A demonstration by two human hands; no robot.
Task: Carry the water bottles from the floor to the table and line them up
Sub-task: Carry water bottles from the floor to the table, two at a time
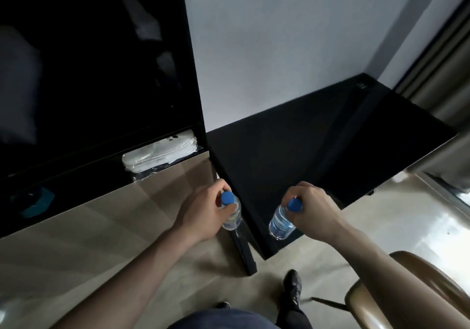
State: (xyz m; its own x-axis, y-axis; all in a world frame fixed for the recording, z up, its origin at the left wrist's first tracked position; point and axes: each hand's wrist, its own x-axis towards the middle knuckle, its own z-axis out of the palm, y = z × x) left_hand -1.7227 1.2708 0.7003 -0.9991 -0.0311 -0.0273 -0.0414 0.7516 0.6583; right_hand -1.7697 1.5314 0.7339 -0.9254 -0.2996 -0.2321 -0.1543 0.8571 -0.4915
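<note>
Left hand [203,208], arm extended: grips clear ribbed plastic bottle, blue cap [231,211], just beside matte black counter [318,155] edge. Right hand [314,211]: clasps matching clear blue-capped bottle [281,223] above the counter's near corner.

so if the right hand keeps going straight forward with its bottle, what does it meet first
Probably nothing: the right hand and its bottle seem to hang over the near edge of the black table, whose top looks bare to the wall. Depth is unclear.
</note>
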